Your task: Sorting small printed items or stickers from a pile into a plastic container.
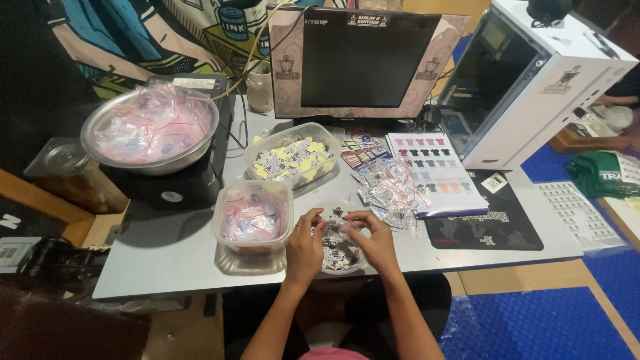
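My left hand [305, 248] and my right hand [375, 241] meet above a round clear container [338, 257] full of small dark and white pieces at the table's front edge. Both hands pinch a small clear item [337, 225] between their fingertips; its exact kind is too small to tell. To the left stands a square clear tub [252, 217] with small zip bags with red strips. A pile of filled small bags [390, 193] lies to the right of my hands.
A metal bowl [151, 131] of zip bags sits on a black device at left. Behind are a tub of yellow and white pieces [293, 159], a dark monitor [360, 61], a white computer case [533, 80], a printed sheet [437, 170] and a black mat [490, 223].
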